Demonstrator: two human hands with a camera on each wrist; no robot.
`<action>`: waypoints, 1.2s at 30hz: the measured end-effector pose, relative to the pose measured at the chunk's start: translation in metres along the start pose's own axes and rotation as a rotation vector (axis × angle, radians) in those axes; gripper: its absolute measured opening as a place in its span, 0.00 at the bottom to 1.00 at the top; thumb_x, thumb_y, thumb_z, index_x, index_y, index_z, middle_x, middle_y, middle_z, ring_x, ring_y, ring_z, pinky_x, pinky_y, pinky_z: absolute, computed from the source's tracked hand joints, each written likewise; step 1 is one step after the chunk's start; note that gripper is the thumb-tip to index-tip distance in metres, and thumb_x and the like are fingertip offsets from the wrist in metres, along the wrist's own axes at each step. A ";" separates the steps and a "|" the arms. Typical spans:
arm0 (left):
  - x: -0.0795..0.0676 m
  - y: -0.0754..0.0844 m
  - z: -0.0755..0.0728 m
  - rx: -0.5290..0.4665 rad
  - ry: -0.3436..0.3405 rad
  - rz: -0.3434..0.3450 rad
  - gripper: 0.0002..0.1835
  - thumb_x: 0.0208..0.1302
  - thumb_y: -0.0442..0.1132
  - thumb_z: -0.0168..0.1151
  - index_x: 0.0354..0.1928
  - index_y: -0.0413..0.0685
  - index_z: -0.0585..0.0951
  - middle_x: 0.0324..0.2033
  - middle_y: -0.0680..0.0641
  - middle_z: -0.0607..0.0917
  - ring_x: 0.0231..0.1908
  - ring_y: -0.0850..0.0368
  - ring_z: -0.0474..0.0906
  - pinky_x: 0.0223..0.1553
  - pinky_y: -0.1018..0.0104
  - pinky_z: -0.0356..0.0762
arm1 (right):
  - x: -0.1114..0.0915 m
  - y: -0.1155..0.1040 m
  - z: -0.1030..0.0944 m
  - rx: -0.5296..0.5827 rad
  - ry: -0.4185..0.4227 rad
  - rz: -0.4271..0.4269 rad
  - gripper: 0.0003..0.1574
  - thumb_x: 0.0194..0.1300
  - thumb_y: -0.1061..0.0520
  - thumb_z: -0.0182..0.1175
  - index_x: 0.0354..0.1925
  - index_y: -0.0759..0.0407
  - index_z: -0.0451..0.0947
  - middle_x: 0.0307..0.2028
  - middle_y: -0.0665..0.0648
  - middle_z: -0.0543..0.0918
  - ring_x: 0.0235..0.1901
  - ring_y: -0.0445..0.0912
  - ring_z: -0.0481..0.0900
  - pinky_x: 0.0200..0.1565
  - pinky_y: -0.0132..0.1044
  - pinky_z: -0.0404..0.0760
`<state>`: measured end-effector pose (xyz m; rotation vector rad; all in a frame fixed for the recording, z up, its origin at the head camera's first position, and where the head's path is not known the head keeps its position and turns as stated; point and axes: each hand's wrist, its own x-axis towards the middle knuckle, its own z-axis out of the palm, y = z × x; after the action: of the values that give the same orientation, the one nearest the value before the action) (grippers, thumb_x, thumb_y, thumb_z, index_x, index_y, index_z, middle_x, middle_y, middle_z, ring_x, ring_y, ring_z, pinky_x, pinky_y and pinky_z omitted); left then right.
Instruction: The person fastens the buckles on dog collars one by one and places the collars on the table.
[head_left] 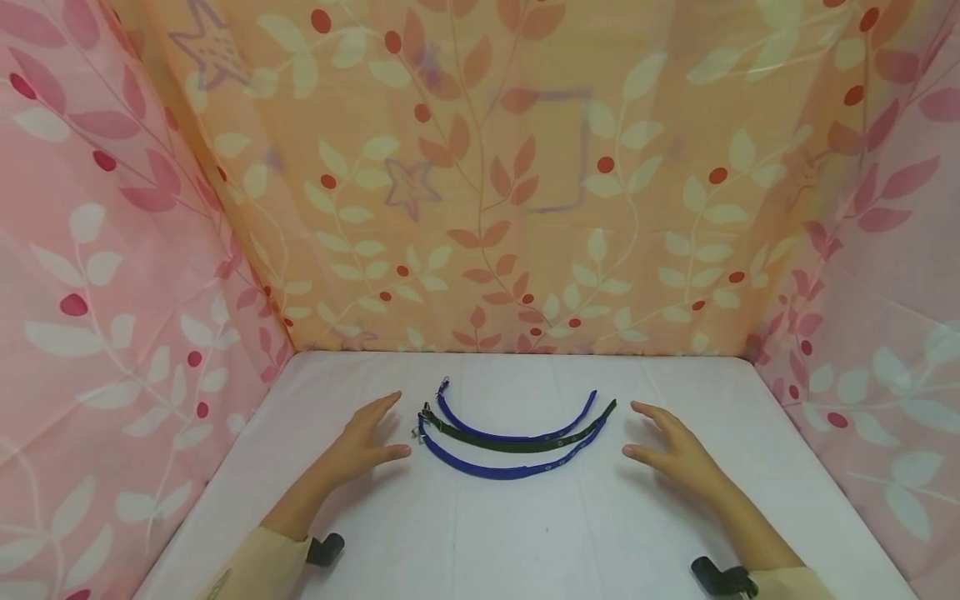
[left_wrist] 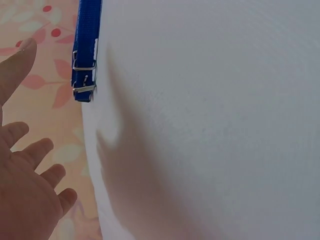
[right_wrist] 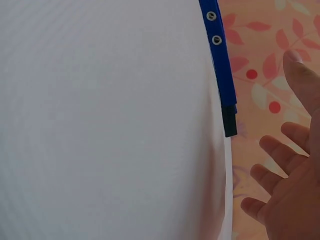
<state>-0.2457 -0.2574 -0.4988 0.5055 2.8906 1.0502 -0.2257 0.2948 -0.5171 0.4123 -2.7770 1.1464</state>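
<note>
Three strap collars lie in nested curves on the white table: a blue collar (head_left: 519, 438) at the back, a dark green collar (head_left: 510, 447) in the middle and another blue collar (head_left: 502, 474) in front. Their metal buckle ends are on the left; the right ends of the green and front blue ones touch. My left hand (head_left: 363, 442) is held left of the buckles, fingers extended and apart from them. Across from it, my right hand (head_left: 675, 446) is spread beside the strap tips, holding nothing. A blue strap with metal eyelets (right_wrist: 220, 60) shows in the right wrist view.
The white tabletop (head_left: 495, 542) reaches back to an orange leaf-patterned curtain (head_left: 480, 208). Pink patterned curtains stand at the left (head_left: 112, 333) and right (head_left: 877, 333). A black wrist device (head_left: 326, 550) is by the left sleeve, another (head_left: 720, 577) by the right.
</note>
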 end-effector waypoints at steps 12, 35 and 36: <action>0.016 -0.009 0.010 -0.045 -0.063 -0.073 0.55 0.56 0.55 0.78 0.80 0.54 0.58 0.78 0.39 0.60 0.77 0.31 0.49 0.72 0.27 0.46 | 0.012 0.003 0.007 -0.015 -0.028 -0.018 0.53 0.58 0.39 0.75 0.73 0.59 0.67 0.70 0.67 0.71 0.72 0.68 0.63 0.68 0.71 0.59; 0.036 -0.013 0.022 -0.065 -0.076 -0.090 0.46 0.53 0.49 0.81 0.74 0.53 0.70 0.72 0.43 0.72 0.72 0.37 0.62 0.72 0.33 0.55 | 0.035 0.009 0.023 0.015 -0.059 -0.020 0.46 0.58 0.45 0.76 0.67 0.63 0.73 0.67 0.68 0.74 0.70 0.68 0.65 0.70 0.66 0.59; 0.036 -0.012 0.023 -0.063 -0.074 -0.089 0.46 0.53 0.48 0.81 0.74 0.54 0.71 0.71 0.43 0.73 0.71 0.37 0.63 0.71 0.33 0.56 | 0.036 0.009 0.023 0.014 -0.059 -0.024 0.46 0.58 0.45 0.76 0.67 0.63 0.73 0.67 0.68 0.75 0.70 0.67 0.66 0.70 0.65 0.59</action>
<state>-0.2805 -0.2407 -0.5210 0.3995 2.7775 1.0820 -0.2624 0.2769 -0.5320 0.4873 -2.8077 1.1680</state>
